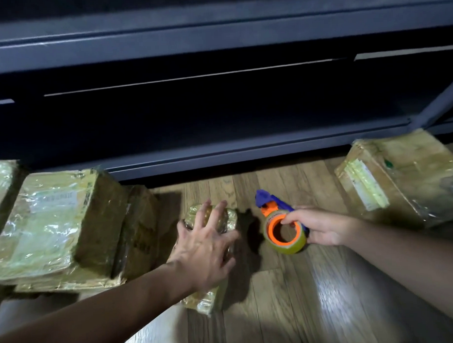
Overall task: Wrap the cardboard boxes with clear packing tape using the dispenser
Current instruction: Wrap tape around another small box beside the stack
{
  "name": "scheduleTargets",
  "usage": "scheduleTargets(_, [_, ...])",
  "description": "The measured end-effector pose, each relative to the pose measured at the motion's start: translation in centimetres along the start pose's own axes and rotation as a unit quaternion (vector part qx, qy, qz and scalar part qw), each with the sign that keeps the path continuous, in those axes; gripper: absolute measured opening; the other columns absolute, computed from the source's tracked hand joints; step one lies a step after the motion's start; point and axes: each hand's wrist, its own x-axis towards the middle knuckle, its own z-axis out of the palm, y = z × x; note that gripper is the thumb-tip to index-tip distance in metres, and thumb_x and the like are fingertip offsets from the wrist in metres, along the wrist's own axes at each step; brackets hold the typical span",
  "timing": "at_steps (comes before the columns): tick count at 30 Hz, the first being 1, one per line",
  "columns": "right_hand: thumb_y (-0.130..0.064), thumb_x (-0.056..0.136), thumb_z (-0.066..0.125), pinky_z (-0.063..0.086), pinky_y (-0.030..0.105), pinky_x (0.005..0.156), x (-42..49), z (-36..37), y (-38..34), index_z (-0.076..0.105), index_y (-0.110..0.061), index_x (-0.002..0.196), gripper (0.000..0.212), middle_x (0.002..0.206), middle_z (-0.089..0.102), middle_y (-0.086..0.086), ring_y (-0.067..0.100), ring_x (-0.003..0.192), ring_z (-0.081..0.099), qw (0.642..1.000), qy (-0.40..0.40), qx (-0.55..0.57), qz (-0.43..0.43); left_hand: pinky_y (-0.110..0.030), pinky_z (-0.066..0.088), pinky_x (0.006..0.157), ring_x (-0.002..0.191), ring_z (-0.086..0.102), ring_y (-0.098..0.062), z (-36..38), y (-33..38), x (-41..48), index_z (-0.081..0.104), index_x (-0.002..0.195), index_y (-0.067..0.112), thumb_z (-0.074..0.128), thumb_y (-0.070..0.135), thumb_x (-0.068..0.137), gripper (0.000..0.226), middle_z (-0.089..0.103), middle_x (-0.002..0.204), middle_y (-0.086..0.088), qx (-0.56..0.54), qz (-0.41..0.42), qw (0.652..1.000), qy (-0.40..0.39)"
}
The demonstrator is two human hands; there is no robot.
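A small tape-wrapped cardboard box (pixel 209 299) lies on the wooden floor at the centre. My left hand (pixel 206 245) lies spread on top of it with straight fingers. To the right, my right hand (pixel 322 228) grips the blue and orange tape dispenser (pixel 272 204) by its handle, thumb at the orange core of the clear tape roll (pixel 286 237). The dispenser hangs just above the floor, a short gap right of the small box.
A large taped box (pixel 50 221) sits at the left with further boxes (pixel 142 230) beside and under it. Another taped box (pixel 400 180) stands at the right. A dark metal shelf frame (pixel 219 151) runs across behind them.
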Motion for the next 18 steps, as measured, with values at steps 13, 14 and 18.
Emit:
scheduleTargets(13, [-0.109,0.044,0.039,0.054,0.039,0.091,3.3,-1.0,2.9,0.063,-0.040,0.117,0.103,0.112,0.074,-0.010,0.021,0.101,0.068,0.902,0.211,-0.360,-0.114,-0.041,0.053,0.105,0.149,0.032,-0.034,-1.1,-0.8,-1.3,-0.019,0.162,0.035,0.072,0.079,0.072,0.135,-0.026,0.168,-0.002,-0.182,-0.177,0.967,0.017])
scheduleTargets(14, [-0.108,0.051,0.036,0.055,0.041,0.091,3.1,-1.5,2.3,0.061,-0.037,0.125,0.106,0.118,0.072,-0.006,0.024,0.106,0.067,0.882,0.243,-0.384,-0.128,-0.041,0.055,0.101,0.143,0.040,-0.032,-1.3,-0.8,-1.5,-0.013,0.164,0.035,0.073,0.078,0.071,0.134,-0.020,0.170,-0.002,-0.185,-0.174,0.967,0.019])
scheduleTargets(18, [-0.060,0.089,0.061,0.047,0.052,0.098,0.3,-5.6,-1.1,0.058,-0.019,0.133,0.061,0.132,0.053,0.017,0.039,0.122,0.050,0.736,0.456,-0.446,-0.227,-0.041,0.059,0.094,0.132,0.052,-0.029,-4.2,-1.6,-2.0,-0.001,0.165,0.037,0.070,0.072,0.071,0.123,-0.002,0.172,0.000,-0.206,-0.171,0.962,0.046])
